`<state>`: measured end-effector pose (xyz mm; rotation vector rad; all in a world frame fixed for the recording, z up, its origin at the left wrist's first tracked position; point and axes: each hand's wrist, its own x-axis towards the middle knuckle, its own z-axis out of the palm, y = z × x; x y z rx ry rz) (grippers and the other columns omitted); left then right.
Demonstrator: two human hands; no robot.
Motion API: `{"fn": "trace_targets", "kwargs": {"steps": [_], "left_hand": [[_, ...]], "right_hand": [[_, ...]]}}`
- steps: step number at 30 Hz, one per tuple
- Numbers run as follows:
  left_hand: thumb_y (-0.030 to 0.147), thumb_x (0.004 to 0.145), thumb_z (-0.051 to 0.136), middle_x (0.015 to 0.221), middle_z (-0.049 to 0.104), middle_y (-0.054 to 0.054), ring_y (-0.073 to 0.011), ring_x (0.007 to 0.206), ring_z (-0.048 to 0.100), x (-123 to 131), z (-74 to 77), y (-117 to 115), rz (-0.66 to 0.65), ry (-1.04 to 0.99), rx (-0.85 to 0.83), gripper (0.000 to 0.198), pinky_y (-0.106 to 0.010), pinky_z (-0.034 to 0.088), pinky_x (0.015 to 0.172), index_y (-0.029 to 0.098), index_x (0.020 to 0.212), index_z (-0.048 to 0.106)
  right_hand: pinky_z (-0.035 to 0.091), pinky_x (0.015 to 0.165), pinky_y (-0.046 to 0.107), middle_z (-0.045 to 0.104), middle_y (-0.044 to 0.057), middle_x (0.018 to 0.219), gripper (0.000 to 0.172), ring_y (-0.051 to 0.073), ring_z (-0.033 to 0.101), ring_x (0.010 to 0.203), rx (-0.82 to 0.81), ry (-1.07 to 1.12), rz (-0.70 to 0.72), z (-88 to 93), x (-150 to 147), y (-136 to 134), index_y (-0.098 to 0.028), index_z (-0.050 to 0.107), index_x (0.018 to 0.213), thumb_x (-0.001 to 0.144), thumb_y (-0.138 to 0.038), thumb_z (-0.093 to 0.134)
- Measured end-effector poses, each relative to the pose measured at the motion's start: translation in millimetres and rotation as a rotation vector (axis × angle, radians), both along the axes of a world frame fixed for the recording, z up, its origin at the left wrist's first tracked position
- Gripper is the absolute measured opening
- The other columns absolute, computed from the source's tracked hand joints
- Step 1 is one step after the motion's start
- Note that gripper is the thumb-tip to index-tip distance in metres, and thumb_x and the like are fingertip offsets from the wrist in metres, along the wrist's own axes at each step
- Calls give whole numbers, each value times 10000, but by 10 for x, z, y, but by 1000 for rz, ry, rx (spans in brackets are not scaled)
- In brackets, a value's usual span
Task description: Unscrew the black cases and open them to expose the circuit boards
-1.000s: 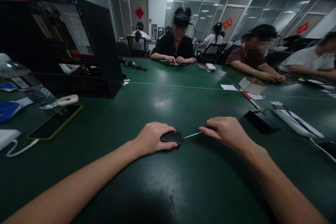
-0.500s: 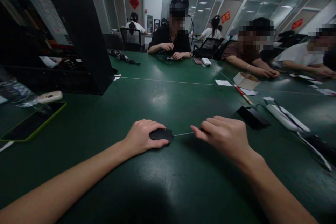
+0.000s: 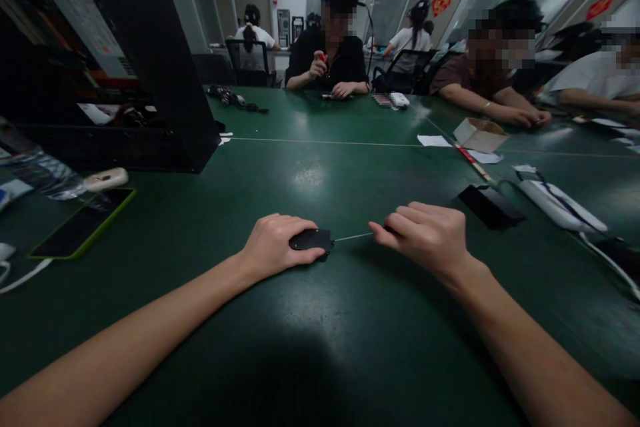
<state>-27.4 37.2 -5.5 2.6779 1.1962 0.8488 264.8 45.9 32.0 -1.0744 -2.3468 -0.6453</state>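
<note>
My left hand [image 3: 274,243] is closed around a small flat black device [image 3: 311,239], pinned between thumb and fingers on the green table [image 3: 295,180]. What kind of device it is, I cannot make out. My right hand [image 3: 427,235] is curled in a fist round the handle of what looks like a screwdriver [image 3: 353,237]. Only its thin metal shaft shows, running left to the device's right end; the handle is mostly hidden in my fingers. Whether the tip sits in a screw is too small to tell.
At left stand an open black computer case [image 3: 183,80], a clear plastic bottle [image 3: 45,170] and a green-edged phone [image 3: 87,223]. To the right lie a black box [image 3: 490,205], a white power strip [image 3: 563,205] and a cardboard box [image 3: 480,135]. A co-worker [image 3: 327,57] sits opposite.
My view has tilted down and shifted slightly left. Both hands keep their grips, with the shaft still at the device's end. The co-worker opposite has raised one hand, now with something red in it.
</note>
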Motion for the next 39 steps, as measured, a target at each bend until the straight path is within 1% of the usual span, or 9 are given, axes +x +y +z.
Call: {"fn": "trace_targets", "kwargs": {"steps": [2, 4, 9, 11, 26, 29, 35, 37, 39], "left_hand": [[539, 878, 677, 963, 794, -76, -254, 841, 750, -2, -5, 2, 0, -3, 2, 431, -382, 561, 767, 167, 1087, 739], [538, 880, 675, 952, 794, -73, -246, 832, 749, -5, -7, 3, -1, -8, 1, 426, -375, 559, 761, 166, 1078, 739], [530, 881, 683, 943, 799, -74, -243, 818, 752, -9, -5, 3, -3, -15, 19, 415, -360, 549, 736, 162, 1063, 741], [521, 882, 689, 952, 799, -79, -251, 828, 755, -9, -8, 5, -3, -16, 25, 414, -368, 550, 745, 156, 1068, 741], [546, 898, 656, 921, 799, -73, -239, 784, 749, 0, -7, 8, -8, -3, 41, 436, -363, 554, 727, 155, 1067, 753], [537, 895, 664, 921, 798, -73, -238, 780, 747, -4, -9, 11, -18, -7, 31, 434, -364, 552, 722, 148, 1065, 751], [540, 894, 665, 967, 799, -83, -247, 833, 751, -7, -15, 19, -11, 6, 25, 435, -364, 550, 755, 158, 1089, 739], [533, 889, 675, 951, 797, -80, -247, 822, 751, -7, -14, 18, -8, 10, 25, 427, -364, 546, 746, 156, 1080, 739], [523, 884, 685, 927, 796, -70, -244, 801, 750, -8, -11, 16, -11, 6, 30, 414, -361, 542, 727, 155, 1065, 739]], "right_hand": [[244, 504, 281, 561, 3, 494, 562, 99, 463, 476, 11, -2, -1, 29, -3, -26, -186, 557, 498, 975, -480, 526], [250, 517, 281, 570, 10, 504, 579, 102, 479, 485, -95, 52, -19, -17, -11, 5, -180, 561, 498, 990, -477, 485], [298, 562, 277, 483, -9, 463, 635, 100, 437, 446, -676, 241, -45, -282, -49, 187, -172, 632, 556, 1006, -538, 374], [300, 564, 276, 456, -16, 452, 652, 96, 417, 437, -793, 282, -30, -348, -52, 235, -167, 630, 554, 1007, -547, 355], [244, 518, 271, 594, 24, 511, 597, 97, 490, 478, -164, 96, 61, -205, 72, 180, -179, 565, 496, 1006, -458, 431], [250, 533, 274, 578, 29, 513, 617, 105, 485, 488, -256, 109, 24, -198, 45, 182, -176, 569, 503, 1001, -502, 403], [314, 567, 278, 517, 2, 474, 677, 104, 426, 450, -895, 204, -65, -300, -65, 240, -171, 646, 566, 1020, -559, 328], [312, 575, 279, 532, 4, 486, 673, 103, 438, 460, -883, 194, -55, -306, -56, 245, -168, 657, 579, 1028, -544, 326], [303, 581, 277, 563, 9, 514, 639, 102, 474, 481, -724, 166, -22, -279, -20, 235, -165, 669, 599, 1035, -500, 346]]}}
